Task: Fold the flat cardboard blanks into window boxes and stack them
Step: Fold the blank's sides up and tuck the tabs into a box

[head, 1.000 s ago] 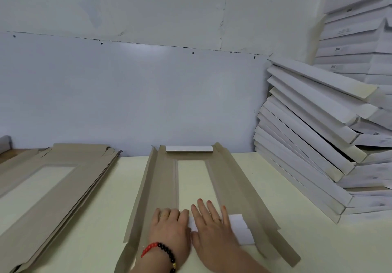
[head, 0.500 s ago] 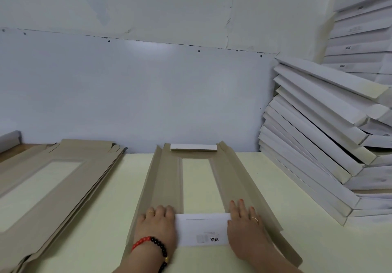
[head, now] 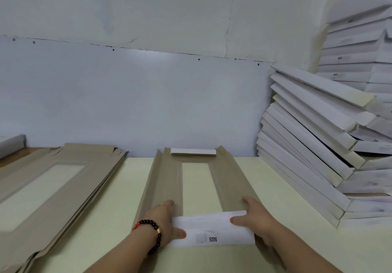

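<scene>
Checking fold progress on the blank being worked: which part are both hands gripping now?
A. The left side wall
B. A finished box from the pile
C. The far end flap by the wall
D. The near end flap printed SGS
D: the left hand and right hand pinch the ends of the white near flap, raised off the blank.

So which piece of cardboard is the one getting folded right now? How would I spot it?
Start at the pale yellow table by the white wall. Brown flat sheets are piled at the left and finished white boxes lean at the right. The one being folded lies between them: its long sides are bent up, and both hands hold its white end flap printed SGS.
</scene>
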The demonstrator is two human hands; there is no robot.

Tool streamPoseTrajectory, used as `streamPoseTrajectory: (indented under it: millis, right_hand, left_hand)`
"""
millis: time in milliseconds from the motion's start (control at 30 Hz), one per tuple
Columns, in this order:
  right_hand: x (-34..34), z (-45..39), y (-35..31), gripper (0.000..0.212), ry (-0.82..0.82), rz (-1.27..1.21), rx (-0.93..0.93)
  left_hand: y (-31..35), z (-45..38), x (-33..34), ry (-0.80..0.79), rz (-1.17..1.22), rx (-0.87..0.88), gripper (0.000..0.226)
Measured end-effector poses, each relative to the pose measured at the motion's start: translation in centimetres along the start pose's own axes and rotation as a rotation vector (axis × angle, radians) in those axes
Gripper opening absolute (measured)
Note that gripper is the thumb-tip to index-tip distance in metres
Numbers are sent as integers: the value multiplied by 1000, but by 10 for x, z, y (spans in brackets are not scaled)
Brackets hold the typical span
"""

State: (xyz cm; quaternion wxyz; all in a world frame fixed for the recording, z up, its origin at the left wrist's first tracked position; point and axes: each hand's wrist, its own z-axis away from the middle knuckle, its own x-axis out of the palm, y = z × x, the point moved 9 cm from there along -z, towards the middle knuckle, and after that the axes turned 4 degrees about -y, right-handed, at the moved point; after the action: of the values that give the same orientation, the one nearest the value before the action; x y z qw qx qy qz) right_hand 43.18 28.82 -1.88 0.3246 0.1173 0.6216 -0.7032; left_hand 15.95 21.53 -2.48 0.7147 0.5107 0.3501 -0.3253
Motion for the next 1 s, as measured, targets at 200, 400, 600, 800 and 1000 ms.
streamPoseTrajectory:
  millis: [200,400,600,800,1000]
  right_hand:
    - [-1,20,-15,84,-188,-14,-79]
    - [15,54,-58,10,-229,819,-215]
    - [84,72,-68,25,-162,982,-303]
    - [97,77,-56,35,2,794,-381]
    - [52,75,-29,35,4,930,-397]
  left_hand:
    - [26,13,-15,14,-322,91,83]
    - [59,35,1,-138,-599,168,36]
    - [94,52,46,-158,-657,258,24]
    - [82,60,54,-96,-596,273,27]
    - [54,65,42,-66,-566,232,26]
